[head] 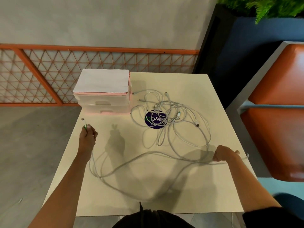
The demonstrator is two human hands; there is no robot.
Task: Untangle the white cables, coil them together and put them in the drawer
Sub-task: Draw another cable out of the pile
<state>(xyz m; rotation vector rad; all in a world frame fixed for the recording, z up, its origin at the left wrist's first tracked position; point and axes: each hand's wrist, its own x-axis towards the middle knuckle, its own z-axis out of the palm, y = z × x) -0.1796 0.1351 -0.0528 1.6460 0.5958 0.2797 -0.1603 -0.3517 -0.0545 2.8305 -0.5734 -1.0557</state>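
Observation:
A tangle of white cables (169, 119) lies on the cream table (181, 81), right of centre. One long white cable (136, 159) runs loose across the front of the table between my two hands. My left hand (87, 137) pinches its end near the table's left edge, the green-marked plug sticking up past my fingers. My right hand (223, 154) grips the same cable in a fist near the right edge. A small white and pink drawer unit (102, 102), both drawers closed, stands at the back left with white paper on top.
A round dark blue sticker (155, 120) lies under the tangle. Orange padded seats (276, 129) stand close to the table's right side. An orange mesh railing (98, 69) runs behind the table, and grey floor lies to the left.

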